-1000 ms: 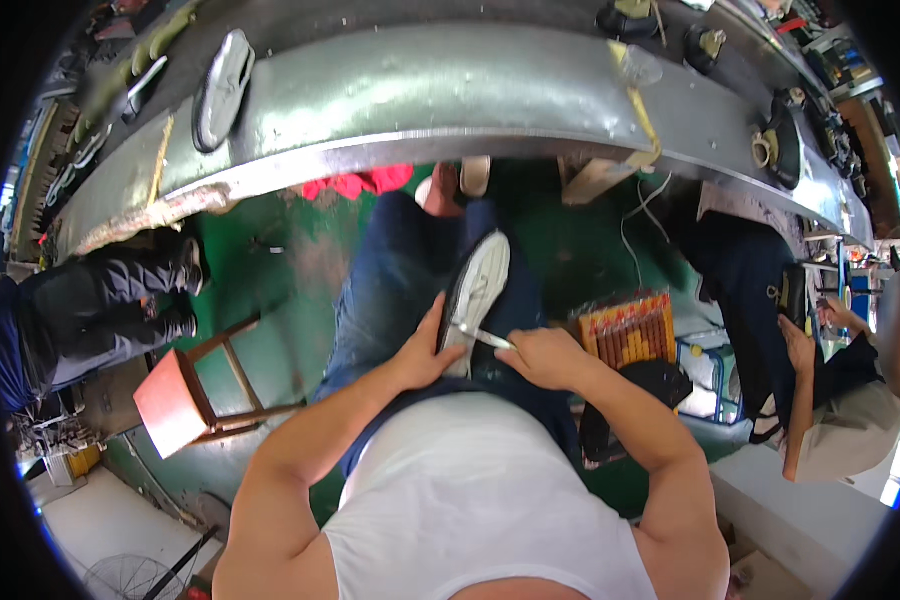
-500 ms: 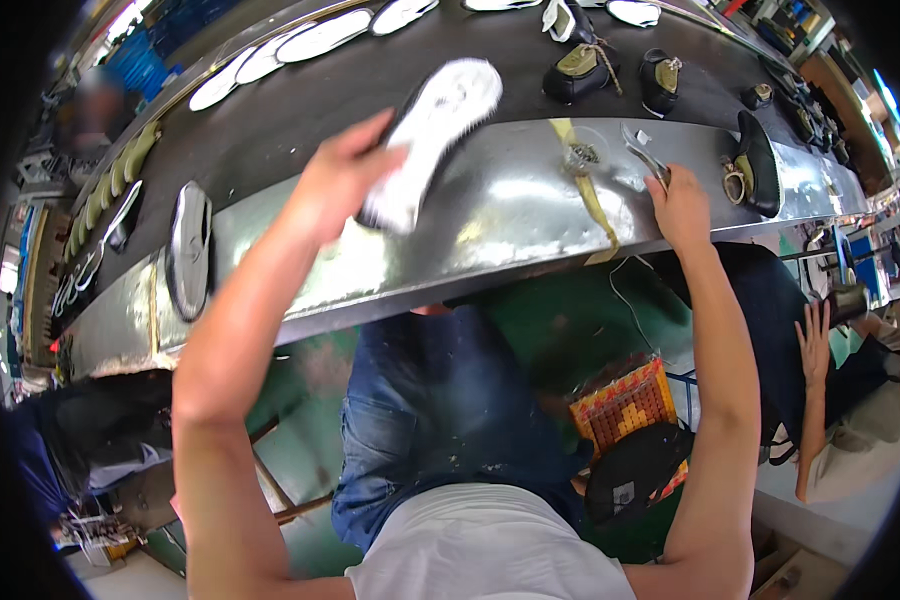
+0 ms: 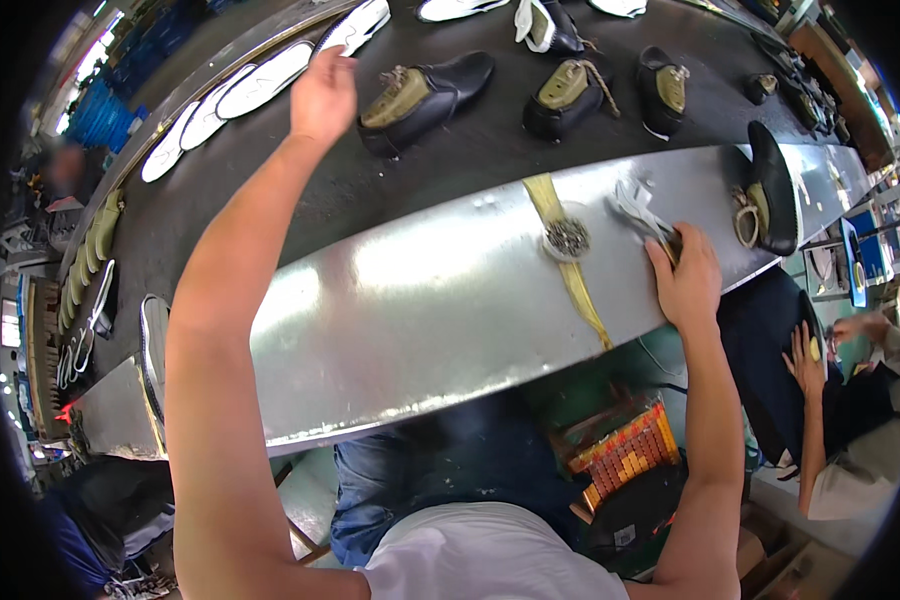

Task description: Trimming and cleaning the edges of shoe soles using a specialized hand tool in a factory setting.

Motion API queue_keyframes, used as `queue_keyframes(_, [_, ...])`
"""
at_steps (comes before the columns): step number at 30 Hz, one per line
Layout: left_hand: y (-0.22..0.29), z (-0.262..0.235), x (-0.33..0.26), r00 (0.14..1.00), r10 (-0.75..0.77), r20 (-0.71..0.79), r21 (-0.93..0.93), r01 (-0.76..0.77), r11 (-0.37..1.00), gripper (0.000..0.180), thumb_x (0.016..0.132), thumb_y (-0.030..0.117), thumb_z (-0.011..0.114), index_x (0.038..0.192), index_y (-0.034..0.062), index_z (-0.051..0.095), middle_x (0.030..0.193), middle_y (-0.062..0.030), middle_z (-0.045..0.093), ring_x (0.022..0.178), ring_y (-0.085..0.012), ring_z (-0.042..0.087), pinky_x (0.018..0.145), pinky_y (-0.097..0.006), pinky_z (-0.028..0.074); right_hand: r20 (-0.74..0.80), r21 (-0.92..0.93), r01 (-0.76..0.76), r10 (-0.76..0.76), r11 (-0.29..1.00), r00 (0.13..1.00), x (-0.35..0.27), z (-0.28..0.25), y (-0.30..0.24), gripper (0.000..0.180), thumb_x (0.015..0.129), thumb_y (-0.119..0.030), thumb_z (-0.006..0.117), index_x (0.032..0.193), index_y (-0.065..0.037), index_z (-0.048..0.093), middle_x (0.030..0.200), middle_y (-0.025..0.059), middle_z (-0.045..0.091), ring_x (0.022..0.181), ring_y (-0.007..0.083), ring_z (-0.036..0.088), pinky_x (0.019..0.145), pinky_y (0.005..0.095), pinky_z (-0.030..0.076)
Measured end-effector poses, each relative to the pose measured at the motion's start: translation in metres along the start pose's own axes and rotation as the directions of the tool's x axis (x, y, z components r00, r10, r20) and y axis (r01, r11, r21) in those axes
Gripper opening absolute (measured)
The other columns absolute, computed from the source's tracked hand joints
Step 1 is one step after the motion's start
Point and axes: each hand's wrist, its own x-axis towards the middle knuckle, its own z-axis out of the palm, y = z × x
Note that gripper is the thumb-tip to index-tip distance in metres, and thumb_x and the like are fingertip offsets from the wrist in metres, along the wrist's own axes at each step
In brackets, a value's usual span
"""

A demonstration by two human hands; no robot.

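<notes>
My left hand [image 3: 322,102] reaches over the dark belt, its fingers at the near end of a white-soled shoe [image 3: 358,26]. The fingers look loosely bent; whether they touch the shoe is unclear. Just right of that hand, a black shoe [image 3: 450,82] with a greenish tongue and laces stands upright. My right hand [image 3: 692,275] is closed round the handles of metal pliers [image 3: 638,207], whose jaws point away to the left over the metal ledge [image 3: 400,300]. Left of the pliers, a small round dish of metal tacks [image 3: 568,238] sits on a yellow strip.
Several more white-soled shoes [image 3: 265,80] line the belt's far left. Black shoes [image 3: 570,95] stand further right. Another black shoe [image 3: 773,190] rests on its side on the ledge. A co-worker's hand [image 3: 808,362] shows at right; an orange and brown seat mat [image 3: 630,450] lies below.
The white-soled shoe has left my left hand; a black shoe now stands upright nearby. That hand has moved farther out to the row. The right hand keeps the pliers, now lower over the ledge.
</notes>
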Motion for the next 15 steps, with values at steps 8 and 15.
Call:
queue_keyframes(8, [-0.116,0.041,0.084,0.854,-0.51,-0.104,0.152,0.521,0.84,0.088,0.085,0.05,0.066,0.141,-0.0123,0.037,0.143,-0.0303,0.045,0.132,-0.0391,0.047,0.108,-0.04,0.041,0.006,-0.022,-0.015,0.015,1.0,1.0,-0.001,0.0,0.0,0.039,0.085,-0.025,0.071,0.111,0.0,0.057,0.102,0.0196,0.061,0.095,0.0401,0.058,0.084,0.0459,0.046])
queue_keyframes(15, [-0.145,0.056,0.124,0.825,-0.554,0.108,0.182,0.532,0.827,0.077,0.079,0.048,0.075,0.129,-0.0053,0.052,0.106,-0.0185,0.067,0.093,-0.026,0.067,0.077,-0.035,0.055,0.014,-0.003,-0.057,0.057,0.998,0.998,-0.005,0.002,-0.004,0.04,0.082,-0.022,0.073,0.11,0.0,0.057,0.101,0.0196,0.061,0.092,0.039,0.059,0.081,0.0437,0.047])
